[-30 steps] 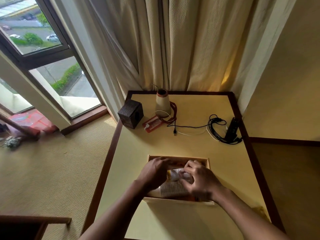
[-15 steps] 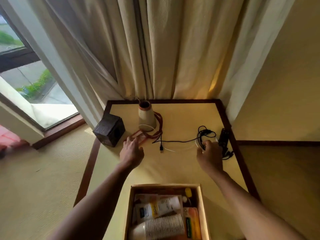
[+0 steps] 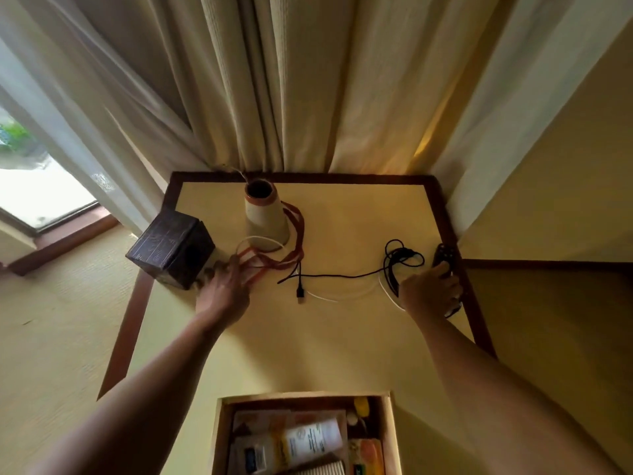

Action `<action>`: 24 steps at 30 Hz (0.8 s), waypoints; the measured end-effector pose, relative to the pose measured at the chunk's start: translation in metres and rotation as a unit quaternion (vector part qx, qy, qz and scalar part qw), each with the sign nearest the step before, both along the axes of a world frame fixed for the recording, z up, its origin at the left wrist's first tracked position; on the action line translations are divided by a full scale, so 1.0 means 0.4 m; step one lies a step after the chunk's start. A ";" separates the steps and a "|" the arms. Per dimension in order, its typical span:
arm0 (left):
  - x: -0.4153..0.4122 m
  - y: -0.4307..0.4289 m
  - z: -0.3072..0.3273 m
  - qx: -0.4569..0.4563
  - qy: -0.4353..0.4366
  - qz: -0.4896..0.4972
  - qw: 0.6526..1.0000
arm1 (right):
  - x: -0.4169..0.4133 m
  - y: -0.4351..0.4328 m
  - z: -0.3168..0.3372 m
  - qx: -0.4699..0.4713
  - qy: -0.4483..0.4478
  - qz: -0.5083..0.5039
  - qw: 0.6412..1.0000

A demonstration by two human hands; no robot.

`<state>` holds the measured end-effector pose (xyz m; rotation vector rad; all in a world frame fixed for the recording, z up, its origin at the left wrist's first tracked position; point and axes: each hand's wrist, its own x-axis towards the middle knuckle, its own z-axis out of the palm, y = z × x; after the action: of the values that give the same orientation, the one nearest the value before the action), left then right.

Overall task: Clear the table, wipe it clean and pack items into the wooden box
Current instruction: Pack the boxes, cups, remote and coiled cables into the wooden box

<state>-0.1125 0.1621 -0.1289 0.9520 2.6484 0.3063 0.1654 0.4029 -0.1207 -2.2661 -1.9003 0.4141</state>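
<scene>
Left hand [image 3: 224,289] laid open on red cord [image 3: 274,260], mid-frame; right hand [image 3: 430,291] closed around remote [image 3: 445,257], long axis upward.

You face cream curtains [image 3: 274,80] filling the top of the frame. At the left edge, a bright window [image 3: 30,186] admits daylight. Pale carpet [image 3: 61,320] covers lower left; a yellow wall [image 3: 565,166] stands right. The tabletop [image 3: 342,337] has a dark border.
</scene>
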 end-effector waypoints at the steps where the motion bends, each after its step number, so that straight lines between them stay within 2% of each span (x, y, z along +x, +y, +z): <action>1: 0.002 0.001 0.001 0.007 0.007 0.003 1.000 | 0.004 0.005 -0.003 -0.003 -0.002 -0.006 1.000; 5: 0.019 -0.004 0.009 -0.010 0.024 0.014 1.000 | 0.015 0.008 -0.009 -0.026 -0.008 -0.014 1.000; 9: 0.057 -0.019 0.039 -0.016 0.024 -0.015 0.999 | 0.011 -0.012 0.009 -0.010 0.006 -0.016 1.000; 12: 0.089 -0.035 0.083 0.010 0.015 -0.022 1.000 | 0.005 -0.054 0.069 0.033 0.038 0.014 0.999; 15: 0.129 -0.060 0.124 0.082 -0.051 0.010 0.995 | 0.002 -0.134 0.131 0.084 0.112 0.092 0.986; 19: 0.213 -0.132 0.189 0.163 -0.104 0.035 0.980 | 0.027 -0.290 0.216 0.088 0.257 0.233 0.934; 24: 0.342 -0.263 0.210 0.222 -0.137 0.083 0.962 | 0.132 -0.460 0.288 -0.027 0.292 0.452 0.843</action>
<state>0.0242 0.0567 -0.0451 0.7358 2.4471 1.0285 0.2183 0.2189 -0.0054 -0.8891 -2.4191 1.1073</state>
